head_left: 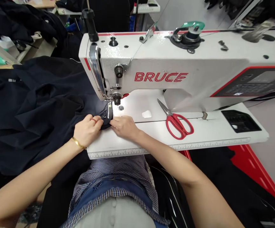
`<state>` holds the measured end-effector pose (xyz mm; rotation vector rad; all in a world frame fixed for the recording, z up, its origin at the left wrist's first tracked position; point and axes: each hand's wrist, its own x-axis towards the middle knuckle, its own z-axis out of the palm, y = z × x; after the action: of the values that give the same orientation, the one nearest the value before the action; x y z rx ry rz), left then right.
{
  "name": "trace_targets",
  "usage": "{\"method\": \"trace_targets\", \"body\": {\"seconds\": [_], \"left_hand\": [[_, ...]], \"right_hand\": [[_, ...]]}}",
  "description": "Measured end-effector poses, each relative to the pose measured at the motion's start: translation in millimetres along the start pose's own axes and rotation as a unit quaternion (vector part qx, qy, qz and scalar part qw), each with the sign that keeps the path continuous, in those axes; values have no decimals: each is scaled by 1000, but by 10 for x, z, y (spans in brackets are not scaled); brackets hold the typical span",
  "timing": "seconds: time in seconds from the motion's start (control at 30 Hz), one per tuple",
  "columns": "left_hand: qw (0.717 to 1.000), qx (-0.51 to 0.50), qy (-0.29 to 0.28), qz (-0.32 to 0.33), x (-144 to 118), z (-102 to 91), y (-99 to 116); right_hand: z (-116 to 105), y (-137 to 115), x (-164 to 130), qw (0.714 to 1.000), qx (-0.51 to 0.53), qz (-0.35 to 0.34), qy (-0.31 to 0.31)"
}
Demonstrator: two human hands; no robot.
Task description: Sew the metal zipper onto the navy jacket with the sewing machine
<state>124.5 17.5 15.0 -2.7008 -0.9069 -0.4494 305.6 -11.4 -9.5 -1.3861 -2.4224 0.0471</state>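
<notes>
At a white sewing machine, the left hand and right hand pinch a dark navy fabric edge flat, steadying it beneath the presser foot; red-handled scissors lie nearby.

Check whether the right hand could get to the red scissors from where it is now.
Probably yes. The right hand rests at the dark fabric edge, and the red scissors lie on the same white machine bed just to its right, with nothing between.
</notes>
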Motion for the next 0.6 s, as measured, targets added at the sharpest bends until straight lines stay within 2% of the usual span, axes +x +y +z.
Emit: {"method": "trace_targets", "body": {"seconds": [0.1,0.2,0.3,0.4,0.5,0.6], "left_hand": [[997,28,-68,39,-62,-137,171],[990,42,-84,103,-50,-191,198],[981,-9,-76,176,1,-155,8],[965,-79,-101,229,46,-48,-237],[956,-117,-108,248,74,65,-345],[957,-138,-84,241,100,131,-329]], "right_hand": [[-17,43,-65,997,-31,-55,-46],[-71,79,-67,991,-67,-90,-69],[-114,140,-81,991,-68,-110,-46],[-106,209,-111,992,-16,-121,-22],[-83,244,-105,995,42,-89,-3],[-110,232,-31,997,44,-57,-16]]}}
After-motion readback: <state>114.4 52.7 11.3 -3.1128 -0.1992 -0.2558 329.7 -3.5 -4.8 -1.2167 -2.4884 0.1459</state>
